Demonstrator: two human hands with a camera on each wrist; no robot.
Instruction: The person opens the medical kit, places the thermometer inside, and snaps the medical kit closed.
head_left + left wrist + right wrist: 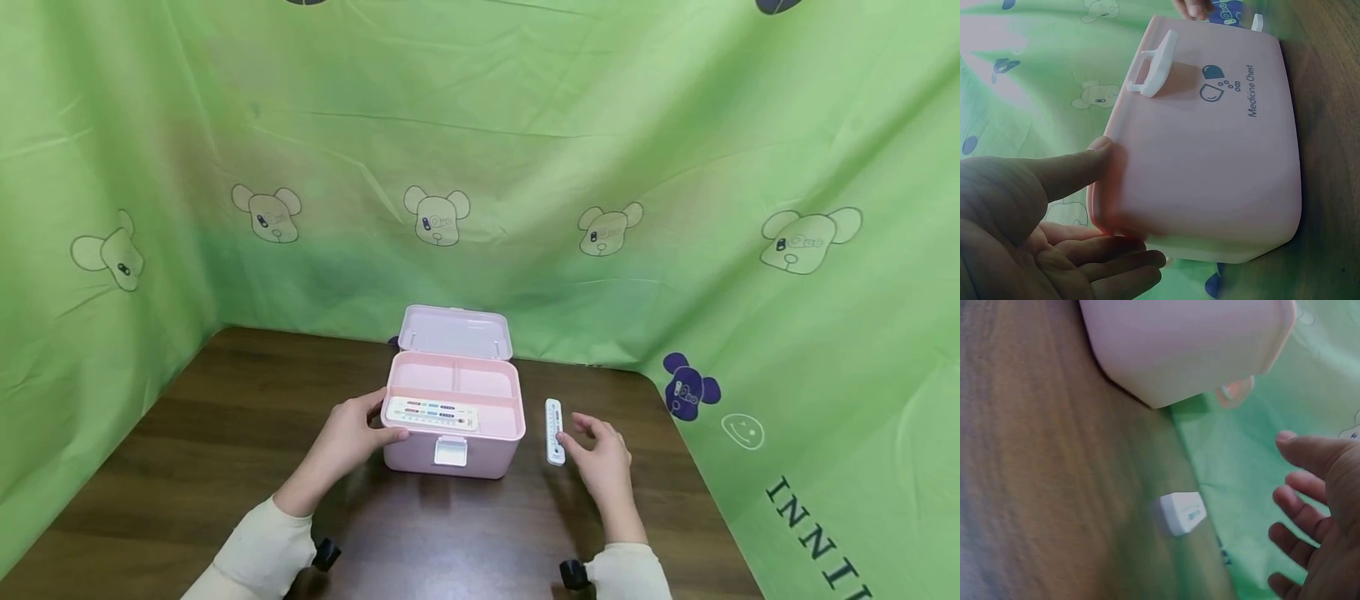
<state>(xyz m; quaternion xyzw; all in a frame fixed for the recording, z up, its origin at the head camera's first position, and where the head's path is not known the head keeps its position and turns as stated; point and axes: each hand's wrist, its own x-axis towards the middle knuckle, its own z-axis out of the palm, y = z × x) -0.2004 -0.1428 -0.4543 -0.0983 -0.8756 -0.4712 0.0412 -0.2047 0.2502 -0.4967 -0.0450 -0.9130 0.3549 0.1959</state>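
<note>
A pink medicine chest [450,458] stands with its lid [456,331] raised; "Medicine Chest" is printed on its front. My left hand [348,437] holds its front left corner, thumb against the front rim and fingers along the side, as the left wrist view [1054,219] shows. White strips with printed scales, like thermometers [431,412], lie in the front compartment of the tray. To the right of the chest, a similar white thermometer [553,425] lies on the table. My right hand [600,458] is beside it, fingers spread and apart from it in the right wrist view.
The tray [487,377] has two smaller compartments at the back. A white latch [451,451] hangs on the chest's front. Green bear-print cloth [525,167] encloses the brown wooden table [262,400] at the back and sides.
</note>
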